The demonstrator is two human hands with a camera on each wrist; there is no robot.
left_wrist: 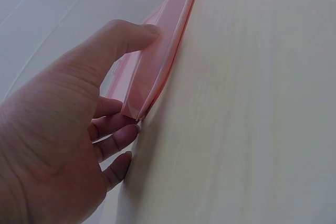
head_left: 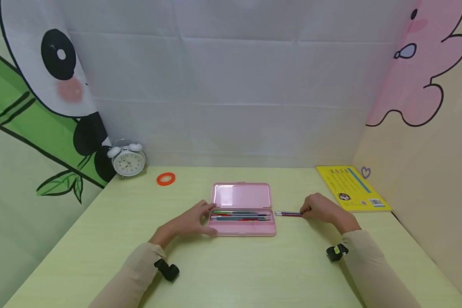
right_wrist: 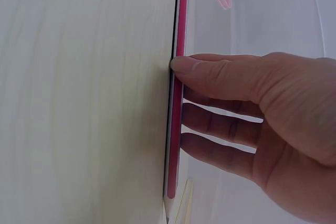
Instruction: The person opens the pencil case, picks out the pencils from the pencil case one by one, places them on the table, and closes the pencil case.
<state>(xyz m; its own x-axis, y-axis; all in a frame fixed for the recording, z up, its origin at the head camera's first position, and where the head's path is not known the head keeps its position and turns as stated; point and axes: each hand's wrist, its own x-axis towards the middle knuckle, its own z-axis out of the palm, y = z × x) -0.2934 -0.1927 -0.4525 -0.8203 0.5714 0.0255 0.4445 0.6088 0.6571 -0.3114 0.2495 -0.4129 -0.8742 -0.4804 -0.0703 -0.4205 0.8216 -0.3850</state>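
Note:
A pink pencil case [head_left: 242, 228] lies with its lid up at the middle of the table, several pencils [head_left: 240, 217] in its back compartment. My left hand [head_left: 192, 220] grips the case's left end, thumb on the front side [left_wrist: 157, 56] and fingers at the corner in the left wrist view. To the right of the case, my right hand [head_left: 323, 209] pinches red-and-black striped pencils [head_left: 288, 214] low over the table, their ends close to the case. In the right wrist view the thumb presses a red-striped pencil [right_wrist: 177, 108]; its sharpened tip points away from the case.
A white alarm clock [head_left: 128, 163] stands at the back left, an orange ring [head_left: 166, 179] beside it. A yellow book [head_left: 352, 188] lies at the back right against the wall. A white sheet [head_left: 231, 85] hangs behind the table [head_left: 231, 273].

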